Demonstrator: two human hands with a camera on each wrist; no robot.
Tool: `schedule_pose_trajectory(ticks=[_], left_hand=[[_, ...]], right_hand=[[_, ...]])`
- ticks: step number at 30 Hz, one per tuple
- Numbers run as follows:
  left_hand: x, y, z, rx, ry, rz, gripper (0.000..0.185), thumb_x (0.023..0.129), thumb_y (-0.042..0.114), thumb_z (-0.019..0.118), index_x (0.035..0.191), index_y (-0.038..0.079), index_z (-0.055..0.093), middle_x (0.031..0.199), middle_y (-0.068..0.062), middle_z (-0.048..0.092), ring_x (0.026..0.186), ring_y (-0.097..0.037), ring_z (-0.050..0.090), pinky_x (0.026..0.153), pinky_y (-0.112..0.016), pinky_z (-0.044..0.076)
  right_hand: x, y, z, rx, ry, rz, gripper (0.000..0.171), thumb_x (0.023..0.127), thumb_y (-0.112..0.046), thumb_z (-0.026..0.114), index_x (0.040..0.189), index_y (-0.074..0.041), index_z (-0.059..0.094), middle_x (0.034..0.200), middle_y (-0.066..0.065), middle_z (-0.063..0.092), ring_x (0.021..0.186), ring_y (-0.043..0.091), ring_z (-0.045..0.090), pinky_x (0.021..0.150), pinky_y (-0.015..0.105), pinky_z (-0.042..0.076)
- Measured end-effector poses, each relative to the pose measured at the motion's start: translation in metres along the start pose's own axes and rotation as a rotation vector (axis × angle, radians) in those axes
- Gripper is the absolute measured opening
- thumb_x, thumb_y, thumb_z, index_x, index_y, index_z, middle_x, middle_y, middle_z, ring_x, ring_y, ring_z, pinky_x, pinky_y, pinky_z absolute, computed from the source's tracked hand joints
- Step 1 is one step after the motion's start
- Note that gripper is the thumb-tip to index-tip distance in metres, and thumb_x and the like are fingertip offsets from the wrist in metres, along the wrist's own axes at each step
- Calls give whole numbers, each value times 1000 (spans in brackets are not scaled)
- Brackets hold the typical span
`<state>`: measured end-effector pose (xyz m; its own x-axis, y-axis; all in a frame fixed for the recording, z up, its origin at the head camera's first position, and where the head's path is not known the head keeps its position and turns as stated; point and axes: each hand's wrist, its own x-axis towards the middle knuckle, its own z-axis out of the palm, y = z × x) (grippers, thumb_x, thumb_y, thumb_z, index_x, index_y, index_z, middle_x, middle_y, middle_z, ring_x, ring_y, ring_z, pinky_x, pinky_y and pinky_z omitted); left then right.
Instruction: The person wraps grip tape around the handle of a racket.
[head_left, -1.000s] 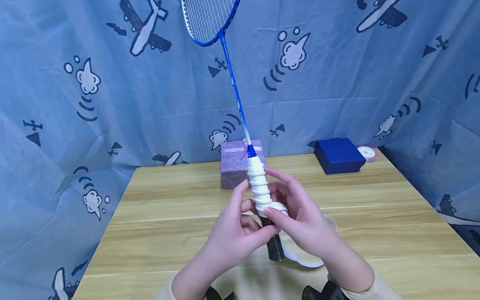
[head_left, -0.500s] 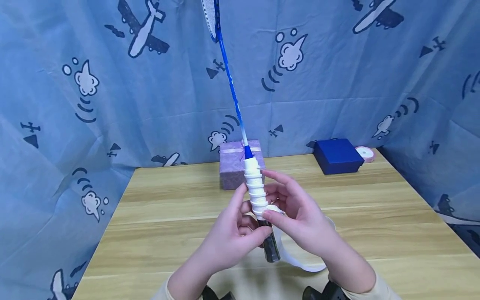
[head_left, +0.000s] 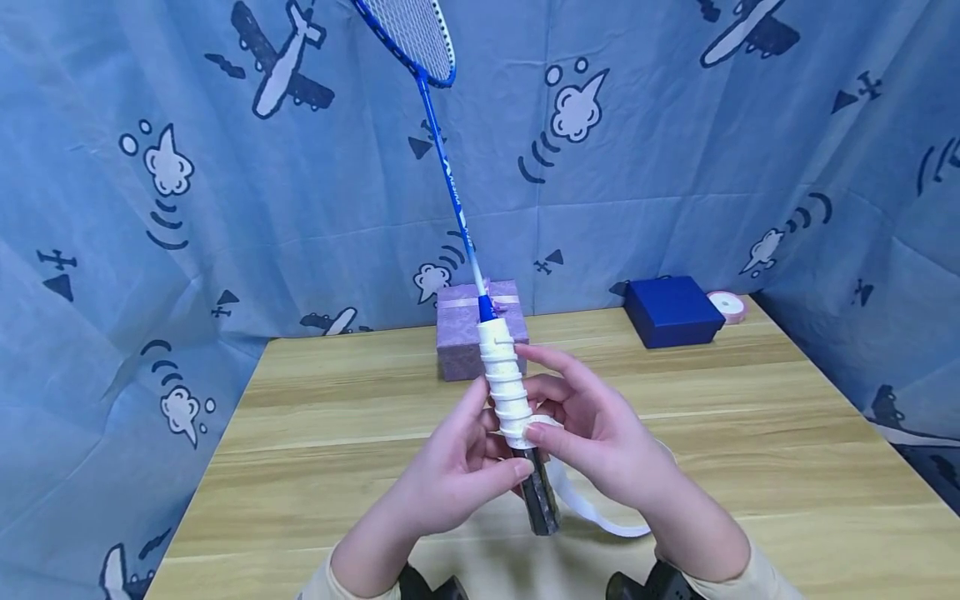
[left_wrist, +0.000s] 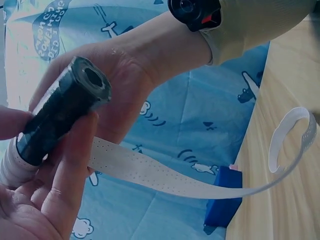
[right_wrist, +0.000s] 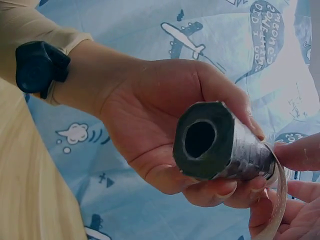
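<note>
Both forearms (head_left: 388, 527) reach forward, converging; beige fabric sleeves (head_left: 757, 581) end near the wrists (head_left: 701, 537). Bare left hand (head_left: 453, 477): palm inward, fingers curled in a grip. Bare right hand (head_left: 600, 427): close opposite, thumb and fingers pinching, index finger (head_left: 557, 361) reaching farthest forward.

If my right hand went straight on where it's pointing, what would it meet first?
The white wrap, which your right hand touches; past it, perhaps the purple box, though depth is unclear.

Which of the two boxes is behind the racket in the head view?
The ribboned purple box, partly hidden by the racket. The blue box stands farther right, beside the pink spool.
</note>
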<state>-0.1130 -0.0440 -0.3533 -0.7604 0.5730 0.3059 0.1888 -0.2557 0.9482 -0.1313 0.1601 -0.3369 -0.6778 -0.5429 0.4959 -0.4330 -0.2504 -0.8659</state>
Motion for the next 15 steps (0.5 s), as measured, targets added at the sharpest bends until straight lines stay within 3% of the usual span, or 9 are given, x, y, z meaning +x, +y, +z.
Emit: schedule_pose_trajectory(ticks=[4, 8, 12, 15], left_hand=[[-1, 0, 0, 12, -11, 19, 73, 93, -9, 59, 155, 5, 24, 120, -36, 59, 95, -14, 70, 75, -37, 65], [-1, 1, 2, 41, 22, -8, 74, 93, -9, 59, 155, 11, 25, 117, -32, 62, 91, -14, 71, 74, -42, 66], [-2, 3, 6, 88, 73, -19, 78, 94, -7, 58, 159, 18, 21, 121, -28, 65, 93, -14, 71, 75, -40, 65], [-2, 4, 10, 125, 115, -33, 82, 95, -3, 62, 161, 21, 18, 123, -23, 66, 91, -14, 70, 71, -29, 63]], right_hand=[[0, 2, 2, -58, 17, -60, 70, 94, 19, 56, 157, 2, 32, 122, 12, 64, 105, 19, 63, 80, 24, 57], [1, 3, 5, -103, 47, -107, 71, 92, 22, 57, 155, 4, 32, 121, 11, 64, 111, 19, 63, 92, 24, 53], [1, 3, 7, -128, 95, -82, 70, 92, 20, 58, 155, 2, 33, 123, 10, 65, 112, 17, 63, 90, 22, 52], [1, 3, 8, -148, 128, -70, 68, 93, 19, 59, 154, 1, 36, 123, 10, 65, 112, 17, 63, 89, 22, 52]])
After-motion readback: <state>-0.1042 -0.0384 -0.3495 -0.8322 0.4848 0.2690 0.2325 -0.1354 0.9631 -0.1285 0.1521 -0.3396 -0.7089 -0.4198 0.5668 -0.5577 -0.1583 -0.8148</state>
